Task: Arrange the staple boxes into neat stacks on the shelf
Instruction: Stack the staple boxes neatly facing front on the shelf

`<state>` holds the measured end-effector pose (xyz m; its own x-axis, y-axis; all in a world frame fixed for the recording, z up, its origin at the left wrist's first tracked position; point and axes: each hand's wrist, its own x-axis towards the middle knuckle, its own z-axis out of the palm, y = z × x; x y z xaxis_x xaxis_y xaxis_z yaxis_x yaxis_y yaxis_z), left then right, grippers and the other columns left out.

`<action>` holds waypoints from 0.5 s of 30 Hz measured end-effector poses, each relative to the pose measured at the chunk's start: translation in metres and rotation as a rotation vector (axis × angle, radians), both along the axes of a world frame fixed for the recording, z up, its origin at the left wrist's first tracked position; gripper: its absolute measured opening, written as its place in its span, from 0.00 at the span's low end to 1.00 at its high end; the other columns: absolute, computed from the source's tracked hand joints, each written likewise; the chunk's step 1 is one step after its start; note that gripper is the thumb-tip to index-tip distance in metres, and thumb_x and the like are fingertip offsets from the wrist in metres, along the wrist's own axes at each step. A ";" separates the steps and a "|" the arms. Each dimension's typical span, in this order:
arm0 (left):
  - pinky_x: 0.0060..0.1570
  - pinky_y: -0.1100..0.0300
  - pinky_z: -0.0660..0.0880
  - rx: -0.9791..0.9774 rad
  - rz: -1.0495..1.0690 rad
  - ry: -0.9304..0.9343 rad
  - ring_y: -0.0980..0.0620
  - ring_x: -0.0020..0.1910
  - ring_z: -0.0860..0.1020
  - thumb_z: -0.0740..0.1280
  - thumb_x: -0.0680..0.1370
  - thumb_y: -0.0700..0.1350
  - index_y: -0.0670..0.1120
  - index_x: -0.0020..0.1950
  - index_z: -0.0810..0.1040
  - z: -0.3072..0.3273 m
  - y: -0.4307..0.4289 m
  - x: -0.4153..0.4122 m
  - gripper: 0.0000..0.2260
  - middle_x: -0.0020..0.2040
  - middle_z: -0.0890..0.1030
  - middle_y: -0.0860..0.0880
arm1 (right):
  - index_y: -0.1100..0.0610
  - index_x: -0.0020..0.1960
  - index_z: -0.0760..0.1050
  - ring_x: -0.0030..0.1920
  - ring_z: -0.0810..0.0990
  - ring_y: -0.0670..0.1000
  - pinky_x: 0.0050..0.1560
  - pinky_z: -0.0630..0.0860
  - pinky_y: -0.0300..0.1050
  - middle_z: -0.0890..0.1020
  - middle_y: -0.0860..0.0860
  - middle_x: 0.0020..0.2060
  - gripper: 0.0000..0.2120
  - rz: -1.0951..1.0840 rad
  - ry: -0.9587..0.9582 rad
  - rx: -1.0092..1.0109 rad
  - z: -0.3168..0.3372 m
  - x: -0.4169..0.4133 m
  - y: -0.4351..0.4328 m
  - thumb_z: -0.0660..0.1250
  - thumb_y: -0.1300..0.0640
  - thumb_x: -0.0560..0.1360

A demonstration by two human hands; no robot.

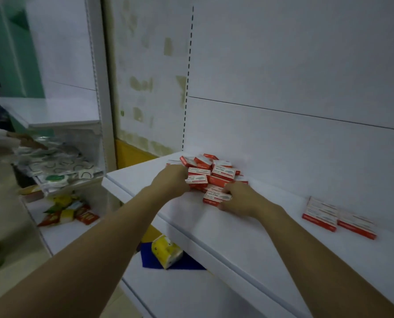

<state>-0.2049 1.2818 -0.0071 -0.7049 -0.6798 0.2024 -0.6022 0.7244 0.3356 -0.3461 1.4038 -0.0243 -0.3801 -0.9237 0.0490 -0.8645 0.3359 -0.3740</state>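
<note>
- Nearest, below the front edge: a lower shelf (180,290) with a yellow packet (166,251) lying on its side.
- Above it, the white shelf (249,237), with both bare forearms reaching across its front edge toward the back left corner.
- Right hand (237,200) at the near side of the heap, fingers and thumb apparently pinching the ends of one small red-and-white staple box (216,196), lying flat and label up.
- Left hand (172,180) pressed against the heap's left flank, fingers hidden behind its back; impossible to tell whether gripping or merely touching.
- Between and beyond the hands, toward the back left corner: the pile of staple boxes (211,173), tumbled at all angles, some tilted, some on edge, none yet stacked.
- Likely handling: small stiff cardboard, light for a hand but dense for its size, probably smooth and prone to sliding on the shelf and on each other; best pinched across the two short ends or long sides, label up, then squared by the edges before release.
- Well apart along the back edge to the right: a pair of staple boxes (338,219), flat, side by side and touching.
- Farthest: the white back panel (294,145), slotted upright at its left.
</note>
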 end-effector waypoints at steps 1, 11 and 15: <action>0.51 0.59 0.72 -0.004 -0.026 -0.005 0.46 0.54 0.77 0.68 0.76 0.45 0.42 0.59 0.77 0.001 0.006 -0.011 0.13 0.57 0.79 0.45 | 0.55 0.59 0.76 0.55 0.77 0.51 0.49 0.67 0.37 0.79 0.52 0.57 0.16 -0.016 0.008 -0.017 0.002 -0.007 0.010 0.68 0.51 0.73; 0.52 0.58 0.73 0.015 -0.396 -0.011 0.47 0.56 0.76 0.71 0.73 0.42 0.44 0.64 0.74 -0.004 0.092 -0.141 0.20 0.60 0.77 0.46 | 0.56 0.63 0.73 0.58 0.72 0.56 0.54 0.70 0.47 0.71 0.56 0.56 0.20 -0.402 0.138 -0.024 0.011 -0.085 0.130 0.69 0.51 0.73; 0.54 0.59 0.71 0.036 -0.552 0.006 0.48 0.59 0.74 0.72 0.73 0.44 0.45 0.66 0.72 -0.010 0.136 -0.183 0.23 0.61 0.76 0.46 | 0.55 0.65 0.71 0.58 0.73 0.55 0.54 0.71 0.45 0.72 0.55 0.57 0.20 -0.530 0.143 -0.070 0.011 -0.105 0.181 0.67 0.52 0.74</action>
